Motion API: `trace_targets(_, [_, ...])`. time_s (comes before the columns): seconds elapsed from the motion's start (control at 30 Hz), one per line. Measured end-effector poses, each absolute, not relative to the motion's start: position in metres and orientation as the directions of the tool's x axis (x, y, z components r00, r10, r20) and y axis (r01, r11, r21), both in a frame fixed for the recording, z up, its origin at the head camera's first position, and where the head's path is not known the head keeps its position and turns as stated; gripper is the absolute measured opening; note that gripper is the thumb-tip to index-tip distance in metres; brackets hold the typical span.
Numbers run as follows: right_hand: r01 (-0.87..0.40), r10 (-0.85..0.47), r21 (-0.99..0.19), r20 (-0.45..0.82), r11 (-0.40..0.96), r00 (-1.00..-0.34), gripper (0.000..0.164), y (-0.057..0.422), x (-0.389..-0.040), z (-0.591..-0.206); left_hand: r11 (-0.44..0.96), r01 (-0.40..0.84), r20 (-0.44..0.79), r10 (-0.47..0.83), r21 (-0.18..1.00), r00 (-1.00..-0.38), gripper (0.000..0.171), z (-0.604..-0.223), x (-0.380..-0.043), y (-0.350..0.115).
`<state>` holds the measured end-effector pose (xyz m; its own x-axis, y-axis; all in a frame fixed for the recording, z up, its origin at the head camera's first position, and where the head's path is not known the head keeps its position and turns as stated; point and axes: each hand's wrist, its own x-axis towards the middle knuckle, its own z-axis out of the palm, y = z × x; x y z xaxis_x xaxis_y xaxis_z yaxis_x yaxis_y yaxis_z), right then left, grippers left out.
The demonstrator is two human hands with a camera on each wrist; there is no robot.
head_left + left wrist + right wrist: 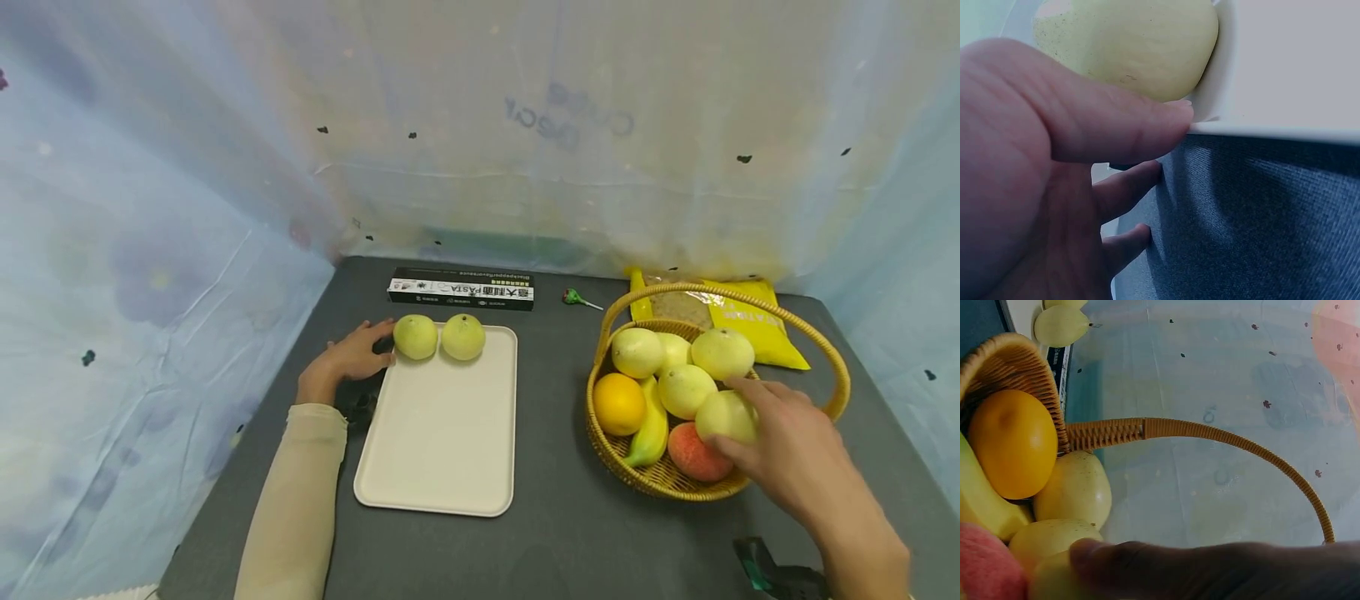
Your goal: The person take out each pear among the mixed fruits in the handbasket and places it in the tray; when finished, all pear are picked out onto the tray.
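Observation:
In the head view, my left hand (354, 353) rests at the upper left edge of a cream rectangular tray (442, 442). Its thumb (1135, 122) touches the rim in the left wrist view, close beside a round yellow-green pear (415, 337); the other fingers extend over the table. A second pear (462, 337) sits to the right on the tray. My right hand (798, 450) grips a pear (724, 417) at the right side of a wicker basket (660, 487), fingers above and thumb below. Around it lie several more pears, a peach (693, 454), a banana (649, 429) and an orange (619, 404).
The basket's tall handle (813, 333) arches over the fruit, behind my right hand. At the back are a black pasta box (461, 289), a green-wrapped lollipop (573, 297) and a yellow bag (757, 329). Curtain-like sheets surround the dark table (551, 517).

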<state>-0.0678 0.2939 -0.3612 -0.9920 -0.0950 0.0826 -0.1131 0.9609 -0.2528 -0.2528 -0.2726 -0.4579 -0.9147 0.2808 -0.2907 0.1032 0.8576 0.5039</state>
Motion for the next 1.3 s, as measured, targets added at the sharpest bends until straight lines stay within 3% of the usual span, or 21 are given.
trace_targets(0.2, [-0.099,-0.052,-0.311,0.157,0.945,-0.986,0.081,0.29,-0.062,-0.375,0.86,0.1,-0.295,0.278,0.5,-0.914,0.074,-0.457,-0.252,-0.273])
trace_targets(0.37, [-0.037,0.031,-0.364,0.179,0.931,-0.983,0.094,0.289,-0.056,-0.384,0.86,0.096,-0.3,0.276,0.501,-0.913,0.074,-0.457,-0.253,-0.273])
trace_targets(0.5, [0.0,0.096,-0.403,0.217,0.915,-0.971,0.091,0.289,-0.05,-0.39,0.856,0.093,-0.299,0.277,0.508,-0.913,0.074,-0.459,-0.254,-0.274])
trace_targets(0.77, [-0.079,0.063,-0.449,0.292,0.89,-0.954,0.087,0.283,-0.044,-0.401,0.86,0.089,-0.306,0.273,0.502,-0.912,0.075,-0.458,-0.254,-0.274])
trace_targets(1.07, [-0.042,0.125,-0.499,0.297,0.866,-0.947,0.086,0.282,-0.043,-0.408,0.863,0.094,-0.302,0.273,0.496,-0.914,0.074,-0.46,-0.255,-0.275])
trace_targets(1.3, [-0.121,0.122,-0.576,0.365,0.808,-0.923,0.088,0.282,-0.042,-0.408,0.861,0.093,-0.304,0.275,0.5,-0.912,0.074,-0.46,-0.255,-0.275])
